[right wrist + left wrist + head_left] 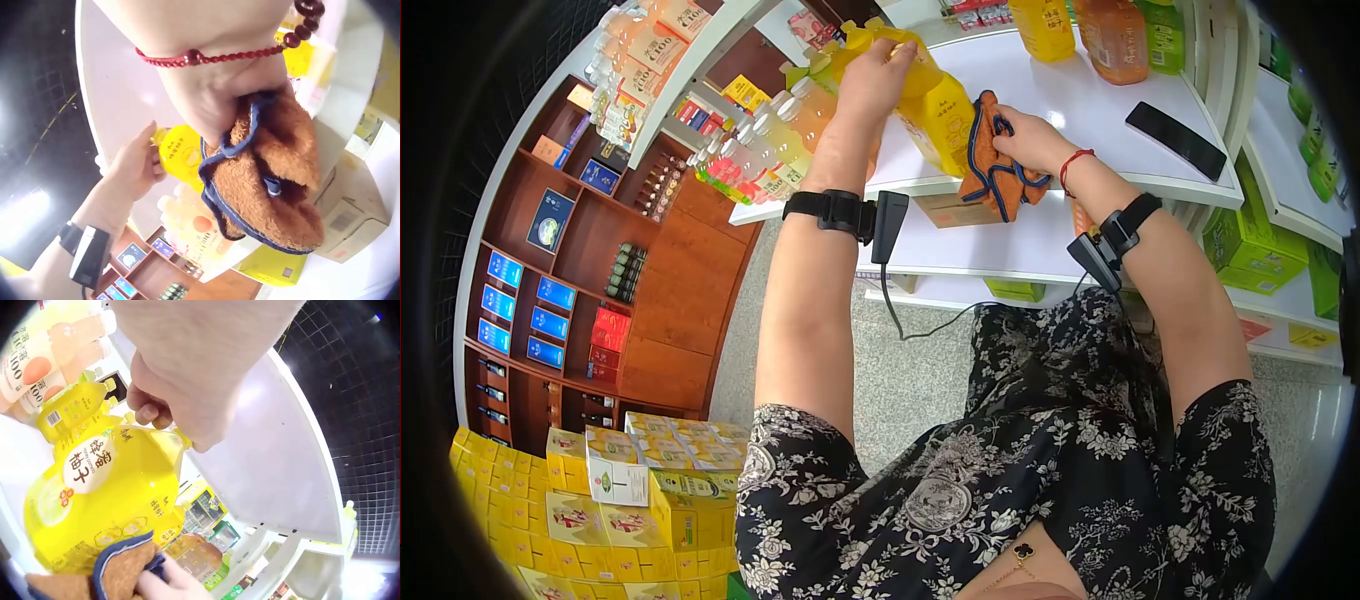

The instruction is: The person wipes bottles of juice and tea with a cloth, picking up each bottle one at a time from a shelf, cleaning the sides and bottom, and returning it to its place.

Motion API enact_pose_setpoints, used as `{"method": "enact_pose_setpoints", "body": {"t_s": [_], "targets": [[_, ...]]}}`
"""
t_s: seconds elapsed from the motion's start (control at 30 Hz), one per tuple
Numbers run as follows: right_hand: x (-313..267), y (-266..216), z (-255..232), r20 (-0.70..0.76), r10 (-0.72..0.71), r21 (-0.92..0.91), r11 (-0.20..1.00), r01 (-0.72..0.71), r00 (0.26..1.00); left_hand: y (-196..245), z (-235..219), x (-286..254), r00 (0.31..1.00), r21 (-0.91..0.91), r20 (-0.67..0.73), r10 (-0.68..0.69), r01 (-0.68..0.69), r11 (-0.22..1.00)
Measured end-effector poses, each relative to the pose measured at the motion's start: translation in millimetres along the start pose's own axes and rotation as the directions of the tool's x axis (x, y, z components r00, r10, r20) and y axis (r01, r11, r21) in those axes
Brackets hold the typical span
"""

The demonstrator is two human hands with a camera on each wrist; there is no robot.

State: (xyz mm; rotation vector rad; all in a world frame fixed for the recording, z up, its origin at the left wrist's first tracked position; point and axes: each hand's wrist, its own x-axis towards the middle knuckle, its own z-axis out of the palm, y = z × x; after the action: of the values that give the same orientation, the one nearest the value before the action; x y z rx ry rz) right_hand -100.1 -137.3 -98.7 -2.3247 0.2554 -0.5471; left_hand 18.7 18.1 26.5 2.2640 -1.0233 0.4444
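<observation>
A large yellow bottle (945, 120) leans at a tilt over the white shelf; the left wrist view shows its honey pomelo label (94, 469). At its neck, the left hand (874, 80) grips with curled fingers, also visible in the left wrist view (169, 400). An orange-brown cloth with dark blue edging (990, 170) is bunched in the right hand (1032, 143), against the bottle's side. In the right wrist view the cloth (269, 181) hangs from the right hand (219, 100), partly covering the bottle (181, 153).
A black phone (1176, 140) lies on the shelf to the right. Peach-coloured and other drink bottles (775, 140) stand in rows at the left. More bottles (1112, 38) stand at the back. Below are a cardboard box (952, 211) and a lower white shelf (960, 252).
</observation>
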Motion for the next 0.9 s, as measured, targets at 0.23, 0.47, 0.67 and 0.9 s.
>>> {"method": "enact_pose_setpoints", "body": {"t_s": [0.23,0.47,0.67,0.9], "targets": [[21.4,-4.9,-14.4,-0.252,-0.119,0.063,0.988,0.139,0.96,2.4,7.7,6.6,0.998,0.013,-0.067,-0.004,0.005,1.0],[16.4,-51.2,-19.1,-0.383,-0.312,0.024,0.937,0.347,0.869,3.2,11.5,9.0,0.992,0.205,-0.123,0.023,0.003,0.979],[2.5,-21.8,0.4,-0.276,-0.11,-0.057,0.994,0.098,0.955,4.0,11.6,1.3,0.995,0.086,-0.09,0.038,-0.03,0.996],[3.3,3.7,1.1,-0.013,0.025,-0.134,0.991,-0.027,1.0,-6.3,13.7,4.5,0.998,-0.121,-0.036,0.048,-0.052,0.991]]}}
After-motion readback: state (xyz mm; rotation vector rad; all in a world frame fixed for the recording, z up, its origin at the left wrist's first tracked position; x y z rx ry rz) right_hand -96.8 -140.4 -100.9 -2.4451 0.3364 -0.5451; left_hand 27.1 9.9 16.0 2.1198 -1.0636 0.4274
